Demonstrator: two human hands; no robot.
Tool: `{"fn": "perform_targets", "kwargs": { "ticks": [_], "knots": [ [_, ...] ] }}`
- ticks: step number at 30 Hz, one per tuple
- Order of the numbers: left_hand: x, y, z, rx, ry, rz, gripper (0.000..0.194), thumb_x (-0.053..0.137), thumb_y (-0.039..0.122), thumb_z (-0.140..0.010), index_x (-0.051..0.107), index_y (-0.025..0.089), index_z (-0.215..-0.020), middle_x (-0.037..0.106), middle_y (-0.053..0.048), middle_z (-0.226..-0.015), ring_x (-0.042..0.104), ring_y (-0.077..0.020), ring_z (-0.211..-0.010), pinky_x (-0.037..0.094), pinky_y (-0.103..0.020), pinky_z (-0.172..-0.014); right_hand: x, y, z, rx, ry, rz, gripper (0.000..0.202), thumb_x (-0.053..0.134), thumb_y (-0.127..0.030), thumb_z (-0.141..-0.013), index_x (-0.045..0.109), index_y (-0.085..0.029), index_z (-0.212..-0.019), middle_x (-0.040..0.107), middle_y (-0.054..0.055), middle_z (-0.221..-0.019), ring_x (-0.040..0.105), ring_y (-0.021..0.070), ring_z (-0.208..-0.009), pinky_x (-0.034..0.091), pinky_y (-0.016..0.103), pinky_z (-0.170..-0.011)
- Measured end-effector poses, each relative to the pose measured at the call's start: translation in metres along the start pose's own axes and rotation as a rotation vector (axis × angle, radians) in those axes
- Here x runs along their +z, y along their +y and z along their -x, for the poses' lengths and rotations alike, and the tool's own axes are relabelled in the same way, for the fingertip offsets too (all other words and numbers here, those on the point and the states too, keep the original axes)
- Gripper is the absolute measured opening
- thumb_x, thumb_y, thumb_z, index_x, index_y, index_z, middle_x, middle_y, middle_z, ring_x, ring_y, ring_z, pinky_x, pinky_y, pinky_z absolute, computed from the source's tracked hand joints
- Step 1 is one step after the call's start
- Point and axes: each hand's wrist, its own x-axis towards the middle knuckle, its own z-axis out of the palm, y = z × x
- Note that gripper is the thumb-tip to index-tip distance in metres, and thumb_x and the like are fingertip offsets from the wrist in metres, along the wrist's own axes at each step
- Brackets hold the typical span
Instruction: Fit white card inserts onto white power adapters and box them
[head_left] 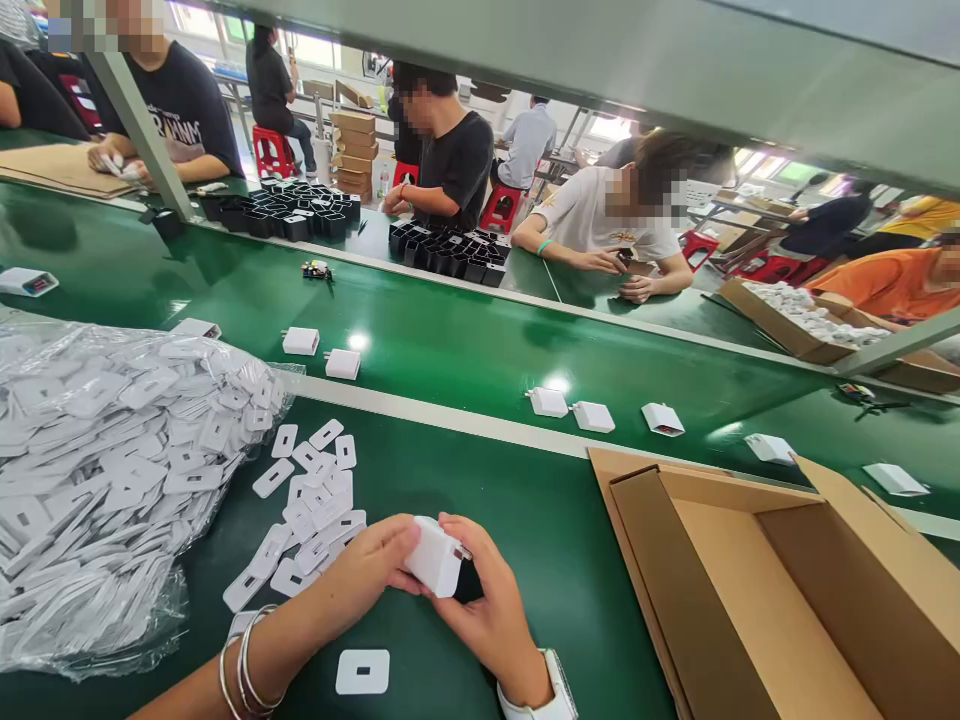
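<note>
White charger block [435,556] tilted, plug end facing right; left hand [375,575], right hand [487,605] both grasping it.

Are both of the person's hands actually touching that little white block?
Touching: the head view shows left hand and right hand fingers pressed against the white block.

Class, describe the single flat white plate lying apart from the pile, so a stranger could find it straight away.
Start at the green table nearest the camera, then find the two hands, left hand and right hand, holding a white charger. The plate lies just below them, alone between the wrists, unlike the heaped plates.
</note>
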Motion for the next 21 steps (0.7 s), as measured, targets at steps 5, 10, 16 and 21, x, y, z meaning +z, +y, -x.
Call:
{"fn": "perform_targets", "kwargs": {
  "ticks": [5, 10, 16, 21],
  "knots": [
    [0.006, 0.000, 0.006, 0.173, -0.008, -0.292, 0.034, 0.070, 0.023, -0.069, 0.060, 0.017, -0.101, 0.066, -0.003, -0.091, 0.060, -0.0203, -0.084, 0.049, -0.033, -0.077, 0.004, 0.001, 0.003, -0.104, 0.092, 0.063, 0.039, 0.066, -0.020, -0.081, 0.051, -0.026, -0.117, 0.066, 0.009, -0.112, 0.066, 0.0214, -0.101, 0.058, 0.031, -0.085],
    [0.010, -0.004, 0.010, 0.336, 0.213, -0.585, 0.040, 0.070, 0.012, -0.061, 0.063, 0.020, -0.099, 0.061, -0.004, -0.098, 0.058, -0.0236, -0.094, 0.047, -0.037, -0.084, 0.010, 0.001, 0.007, -0.213, 0.139, 0.125, 0.035, 0.059, -0.013, -0.085, 0.052, -0.024, -0.118, 0.068, 0.010, -0.110, 0.064, 0.0242, -0.110, 0.056, 0.038, -0.092],
    [0.008, -0.005, 0.016, 0.552, 0.269, -0.613, 0.046, 0.062, 0.005, -0.056, 0.064, 0.021, -0.100, 0.062, -0.003, -0.094, 0.062, -0.0208, -0.087, 0.051, -0.033, -0.077, 0.013, -0.001, 0.010, -0.272, 0.133, 0.060, 0.045, 0.053, -0.009, -0.087, 0.049, -0.031, -0.126, 0.065, 0.007, -0.113, 0.057, 0.0250, -0.121, 0.054, 0.044, -0.096],
    [0.000, -0.003, 0.017, 0.780, 0.284, -0.680, 0.048, 0.063, 0.005, -0.059, 0.059, 0.022, -0.104, 0.067, -0.003, -0.097, 0.065, -0.0190, -0.088, 0.052, -0.030, -0.075, 0.010, -0.008, 0.006, -0.055, 0.030, -0.363, 0.044, 0.053, -0.022, -0.091, 0.043, -0.041, -0.129, 0.045, 0.006, -0.144, 0.056, 0.0233, -0.122, 0.054, 0.040, -0.091]
  ]
}}
